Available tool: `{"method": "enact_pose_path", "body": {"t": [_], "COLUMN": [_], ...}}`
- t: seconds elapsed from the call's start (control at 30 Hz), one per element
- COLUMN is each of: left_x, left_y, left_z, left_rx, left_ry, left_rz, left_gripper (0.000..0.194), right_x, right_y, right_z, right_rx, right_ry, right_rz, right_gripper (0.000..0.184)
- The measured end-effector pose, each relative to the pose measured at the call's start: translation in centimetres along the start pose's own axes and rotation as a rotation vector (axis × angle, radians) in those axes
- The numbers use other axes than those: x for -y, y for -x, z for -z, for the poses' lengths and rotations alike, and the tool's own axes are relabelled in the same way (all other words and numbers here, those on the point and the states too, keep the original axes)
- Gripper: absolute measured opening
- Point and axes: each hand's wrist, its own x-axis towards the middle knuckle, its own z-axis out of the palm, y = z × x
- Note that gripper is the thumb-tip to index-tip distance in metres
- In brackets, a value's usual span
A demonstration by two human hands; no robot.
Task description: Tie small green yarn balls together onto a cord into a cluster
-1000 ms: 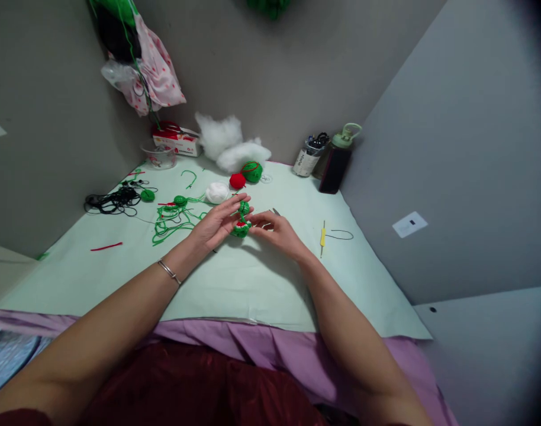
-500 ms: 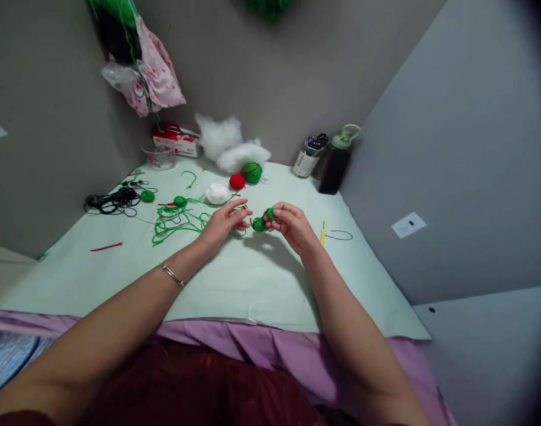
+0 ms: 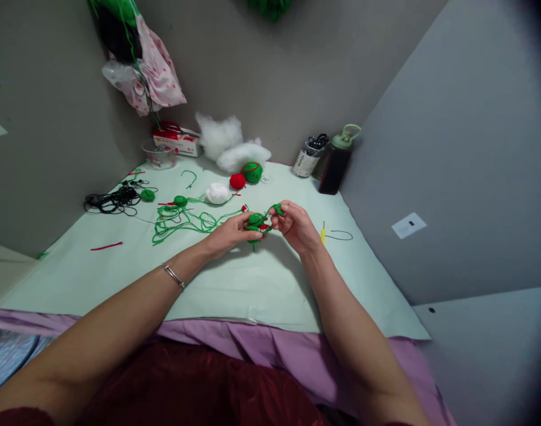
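Note:
Between thumb and fingers, my left hand (image 3: 232, 232) grips a small green crocheted piece (image 3: 256, 219) with a red and white patch. My right hand (image 3: 296, 226) pinches a smaller green crocheted bit (image 3: 277, 208) at its fingertips, just to the right and slightly higher. A short green strand seems to link the two. Behind my left hand, loose green yarn (image 3: 195, 222) lies tangled on the table. A small red and white bit (image 3: 244, 208) lies just beyond the fingers.
Beyond the hands sit a white yarn ball (image 3: 218, 193), a red ball (image 3: 237, 181), a green ball (image 3: 252, 172) and white stuffing (image 3: 241, 156). A yellow-handled crochet hook (image 3: 322, 236) lies right. Black cord (image 3: 117, 199) lies left. A bottle (image 3: 336, 163) stands at the back right.
My left hand, open and apart before, has closed on the green crocheted piece. That piece has turned, showing its red and white patch. My right hand now holds the smaller green bit beside it.

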Motion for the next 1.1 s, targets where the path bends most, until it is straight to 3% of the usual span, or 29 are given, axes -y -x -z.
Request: {"method": "enact_pose_path", "body": {"t": [0.1, 0.23, 0.37, 0.7, 1.1], "left_x": [-0.42, -0.86, -0.7, -0.79, -0.84], "left_y": [0.16, 0.31, 0.31, 0.49, 0.25], "left_z": [0.27, 0.68, 0.85, 0.81, 0.31], "left_rx": [0.043, 0.119, 0.177, 0.195, 0.063], "left_ry": [0.042, 0.11, 0.152, 0.138, 0.154], "left_rz": [0.068, 0.086, 0.069, 0.086, 0.111], "left_gripper": [0.043, 0.04, 0.042, 0.049, 0.05], "right_x": [-0.03, -0.1, 0.03, 0.06, 0.1], "right_y": [-0.5, -0.7, -0.43, -0.5, -0.11], "right_z": [0.57, 0.94, 0.84, 0.81, 0.26], "right_rx": [-0.138, -0.196, -0.18, -0.14, -0.024], "right_ry": [-0.073, -0.118, -0.102, -0.104, -0.031], "right_rz": [0.025, 0.039, 0.038, 0.024, -0.008], "right_gripper": [0.025, 0.025, 0.027, 0.029, 0.033]}}
